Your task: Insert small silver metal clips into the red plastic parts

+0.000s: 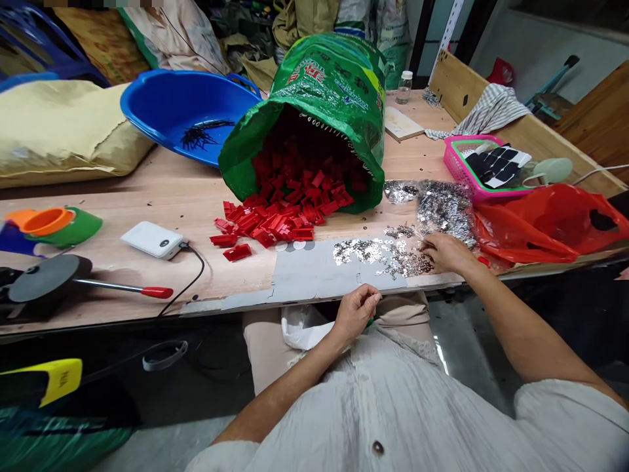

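My left hand (356,309) is closed near the table's front edge, over my lap, with thumb and fingers pressed together. Whatever it may hold is too small to make out. My right hand (445,254) reaches down to the right end of a scatter of small shiny metal pieces (361,251), its fingers bent in a pinch. Any piece between those fingertips is hidden. Beneath the scatter lies a grey sheet (304,272). Farther back, red plastic parts (282,223) spill from a tipped green sack (324,72).
A clear bag of metal pieces (445,206) and a red plastic bag (555,223) lie right, below a pink basket (459,167). Leftward are a blue basin (191,98), white power bank (153,240) with cable, red-tipped lever (157,292) and orange-green rings (49,223).
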Available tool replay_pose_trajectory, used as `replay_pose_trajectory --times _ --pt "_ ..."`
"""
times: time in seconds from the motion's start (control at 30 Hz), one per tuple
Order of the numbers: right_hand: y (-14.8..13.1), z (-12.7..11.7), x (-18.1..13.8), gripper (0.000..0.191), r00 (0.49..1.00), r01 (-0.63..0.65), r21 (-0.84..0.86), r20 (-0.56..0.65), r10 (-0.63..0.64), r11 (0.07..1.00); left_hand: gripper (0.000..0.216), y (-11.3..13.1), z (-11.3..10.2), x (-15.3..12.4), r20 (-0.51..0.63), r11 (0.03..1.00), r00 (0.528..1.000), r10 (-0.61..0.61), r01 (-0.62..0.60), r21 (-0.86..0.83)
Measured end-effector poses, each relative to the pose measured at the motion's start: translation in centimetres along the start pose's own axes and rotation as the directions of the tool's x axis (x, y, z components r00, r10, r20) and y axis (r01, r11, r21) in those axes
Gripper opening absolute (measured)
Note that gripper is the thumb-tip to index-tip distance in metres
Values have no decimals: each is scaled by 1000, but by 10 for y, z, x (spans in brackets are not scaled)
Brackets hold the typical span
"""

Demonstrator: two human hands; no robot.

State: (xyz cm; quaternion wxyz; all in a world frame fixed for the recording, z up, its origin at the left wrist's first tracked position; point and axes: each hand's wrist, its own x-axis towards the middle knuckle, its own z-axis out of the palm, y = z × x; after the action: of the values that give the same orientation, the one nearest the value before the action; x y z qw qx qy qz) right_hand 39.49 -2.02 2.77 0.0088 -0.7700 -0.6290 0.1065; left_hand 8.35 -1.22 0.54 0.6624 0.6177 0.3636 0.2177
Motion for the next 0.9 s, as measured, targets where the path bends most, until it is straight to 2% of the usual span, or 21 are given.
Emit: replay_pose_trajectory --times 0.1,0.23,0.47,0.57,0.7,0.9 --pt "0 -1 0 15 999 30 3 -18 -30 1000 30 0 0 0 0 1000 1000 4 -4 4" --pt "-2 -2 -4 16 998 -24 25 -52 25 999 29 -2 0 0 2 1000 1000 12 -12 7" --pt "-8 1 -13 16 983 4 26 -182 1 1000 27 -4 2 -1 -8 1000 1000 15 -15 8" --pt "-17 4 -16 15 972 37 76 -234 -18 996 29 -1 1 -2 -11 1000 1000 16 -16 7" --pt "-35 6 -18 16 969 112 146 -236 -75 983 29 0 -1 -4 -18 1000 1000 19 -19 5" --pt "-56 6 -12 17 965 133 134 -242 -98 982 30 -4 -3 -5 -32 999 999 30 -29 17"
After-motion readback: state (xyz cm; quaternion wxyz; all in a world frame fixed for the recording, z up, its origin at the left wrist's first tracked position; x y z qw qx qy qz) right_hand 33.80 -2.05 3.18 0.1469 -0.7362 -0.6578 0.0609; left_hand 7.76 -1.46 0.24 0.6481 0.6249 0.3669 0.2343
